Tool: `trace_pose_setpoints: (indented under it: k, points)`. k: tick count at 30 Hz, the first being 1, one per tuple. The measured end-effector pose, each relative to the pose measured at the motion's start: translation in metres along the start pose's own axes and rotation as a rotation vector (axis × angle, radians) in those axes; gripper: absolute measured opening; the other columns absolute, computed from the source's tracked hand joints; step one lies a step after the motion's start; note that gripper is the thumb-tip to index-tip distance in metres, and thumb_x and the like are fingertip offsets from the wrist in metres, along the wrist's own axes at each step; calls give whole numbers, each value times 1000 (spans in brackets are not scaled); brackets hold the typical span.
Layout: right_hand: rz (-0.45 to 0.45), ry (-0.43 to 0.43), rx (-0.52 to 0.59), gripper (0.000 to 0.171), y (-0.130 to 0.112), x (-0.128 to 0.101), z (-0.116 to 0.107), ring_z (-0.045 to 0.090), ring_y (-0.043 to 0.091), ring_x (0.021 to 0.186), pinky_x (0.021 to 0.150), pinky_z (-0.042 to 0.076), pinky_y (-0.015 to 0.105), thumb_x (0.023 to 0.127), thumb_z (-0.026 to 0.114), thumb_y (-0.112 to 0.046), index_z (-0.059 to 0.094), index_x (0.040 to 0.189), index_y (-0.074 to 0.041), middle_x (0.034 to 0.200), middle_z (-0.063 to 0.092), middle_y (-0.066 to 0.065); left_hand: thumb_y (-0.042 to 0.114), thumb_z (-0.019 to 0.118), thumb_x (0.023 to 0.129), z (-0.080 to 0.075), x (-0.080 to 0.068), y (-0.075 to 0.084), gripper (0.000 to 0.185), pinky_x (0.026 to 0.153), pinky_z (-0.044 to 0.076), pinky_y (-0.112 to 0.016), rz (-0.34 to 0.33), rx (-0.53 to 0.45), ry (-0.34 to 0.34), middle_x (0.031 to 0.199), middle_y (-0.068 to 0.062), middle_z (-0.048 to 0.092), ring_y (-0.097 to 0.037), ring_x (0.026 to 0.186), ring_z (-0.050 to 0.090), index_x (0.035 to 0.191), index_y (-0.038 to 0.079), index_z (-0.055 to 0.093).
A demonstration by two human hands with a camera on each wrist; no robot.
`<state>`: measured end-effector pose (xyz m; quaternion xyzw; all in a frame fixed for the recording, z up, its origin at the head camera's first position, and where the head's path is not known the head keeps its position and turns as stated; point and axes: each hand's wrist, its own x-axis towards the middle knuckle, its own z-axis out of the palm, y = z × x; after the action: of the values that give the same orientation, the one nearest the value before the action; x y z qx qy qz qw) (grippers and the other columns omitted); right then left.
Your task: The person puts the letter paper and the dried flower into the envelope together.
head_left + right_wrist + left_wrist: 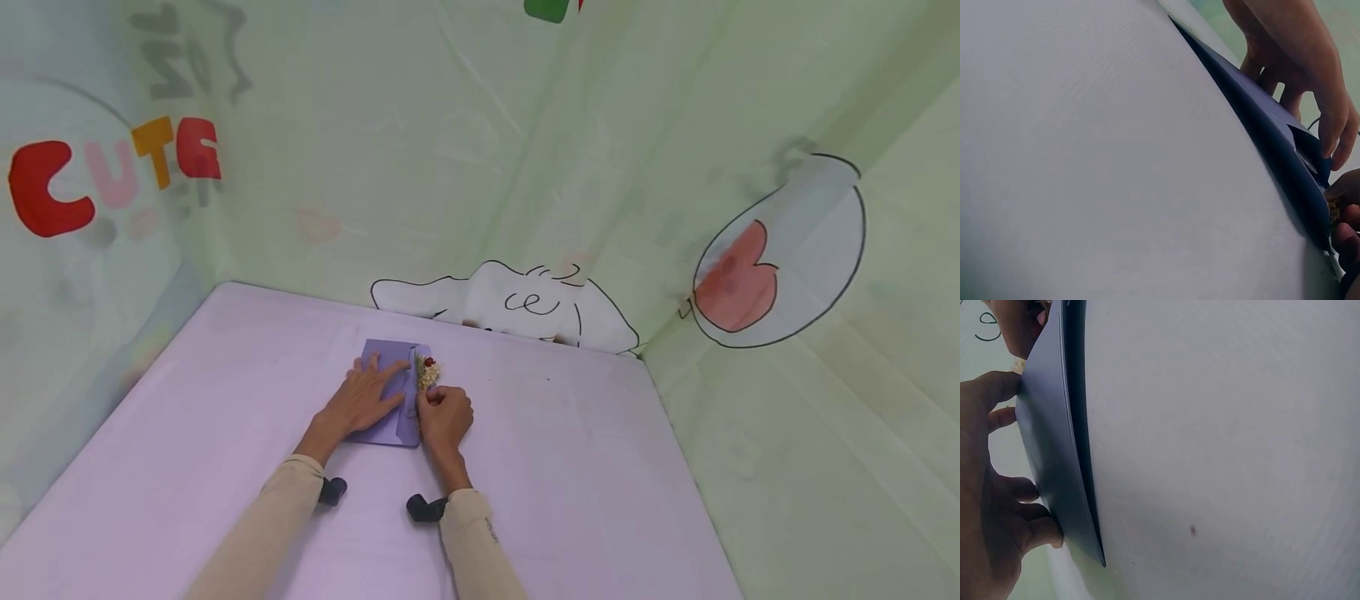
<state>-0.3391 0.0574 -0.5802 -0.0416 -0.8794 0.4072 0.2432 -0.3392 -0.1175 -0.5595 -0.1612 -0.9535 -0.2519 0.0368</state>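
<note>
Pressing a purple envelope (386,392) flat while seating a dried-flower sprig (427,373) at its flap.
Left hand (365,397) lies spread on the envelope; right hand (444,417) pinches the sprig's stems. Brittle stems may snap if squeezed; the envelope may slide across the desk (225,392).

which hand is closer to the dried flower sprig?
Right. The right hand pinches the dried flower sprig at its stem; the left hand presses flat on the purple envelope beside it.

Pale lilac table (225,400) filling the foreground, green cartoon backdrop (420,142) behind it, coloured letters "CUTE" (112,179) at upper left, outlined white animal drawing (517,304) at table's far edge, bubble with red heart (780,254) at right
</note>
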Motion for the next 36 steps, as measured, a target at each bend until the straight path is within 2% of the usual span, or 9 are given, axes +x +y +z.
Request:
trace_pose_setpoints:
  k: [11, 22, 29, 36]
  points:
    - [-36, -51, 14, 16, -5, 1, 6, 57, 7, 50, 56, 48, 31, 83, 84, -12, 82, 67, -10, 58, 72, 3, 39, 62, 109, 1, 0, -4, 62, 119, 34, -80, 4, -2, -1, 165, -49, 32, -78, 148, 31, 166, 21, 46]
    - [-88, -97, -3, 17, -8, 0, 8, 55, 3, 50, 54, 43, 25, 85, 87, -17, 84, 69, -12, 59, 74, 2, 43, 59, 110, -1, -1, -4, 63, 121, 31, -80, 0, -28, -19, 167, -49, 28, -78, 149, 27, 167, 21, 43]
    - [-135, -116, -14, 17, -8, 0, 6, 57, 5, 51, 55, 42, 25, 86, 87, -17, 85, 69, -12, 59, 73, 1, 43, 57, 111, -1, -2, -3, 64, 121, 31, -80, -3, -19, -24, 167, -49, 27, -77, 150, 27, 169, 20, 41]
    - [-162, -186, -63, 13, -9, 1, 4, 63, 7, 57, 58, 45, 27, 88, 87, -19, 87, 76, -13, 66, 77, 0, 44, 56, 112, -1, -2, -3, 64, 123, 30, -79, 0, -22, -26, 168, -48, 26, -76, 151, 27, 169, 20, 40]
